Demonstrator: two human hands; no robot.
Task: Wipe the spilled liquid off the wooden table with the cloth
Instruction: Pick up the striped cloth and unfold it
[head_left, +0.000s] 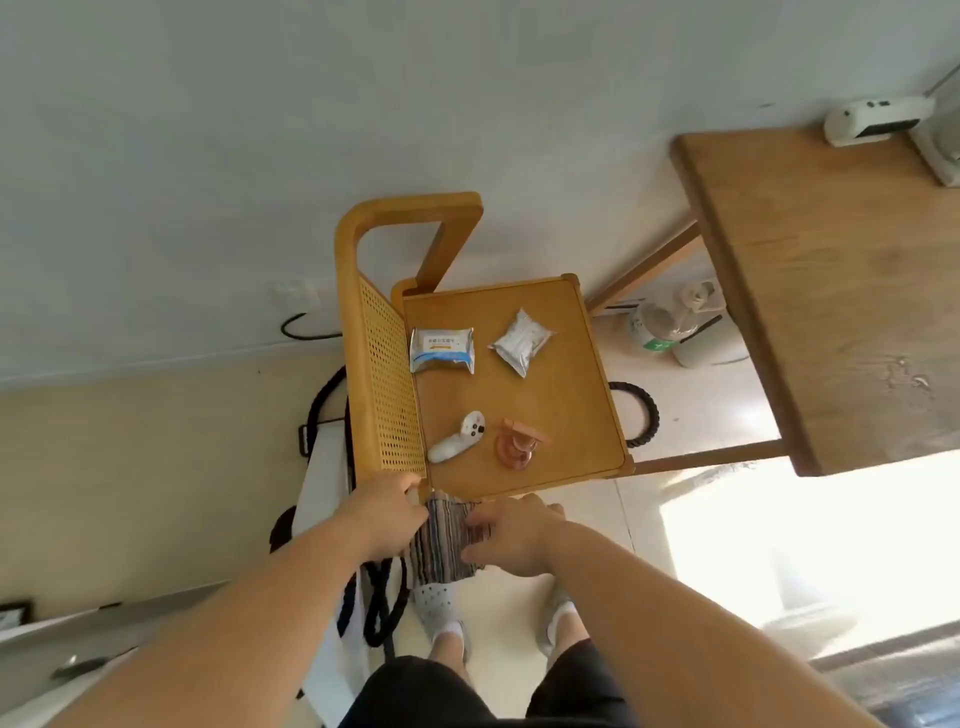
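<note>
A striped cloth (445, 540) hangs over the near edge of a small yellow wooden side table (561, 395). My left hand (387, 512) grips the cloth's left side and my right hand (511, 538) grips its right side, both at the table's front edge. A larger brown wooden table (831, 270) stands to the right. Spilled liquid (901, 371) glistens near that table's right part, well away from both hands.
On the side table lie a wipes pack (441, 349), a silver pouch (521, 341), a white controller (458, 436) and a brown tape dispenser (519, 444). A white device (878, 118) sits at the big table's far end. Bottles (670, 325) stand beneath it. Black cables (382, 608) lie on the floor.
</note>
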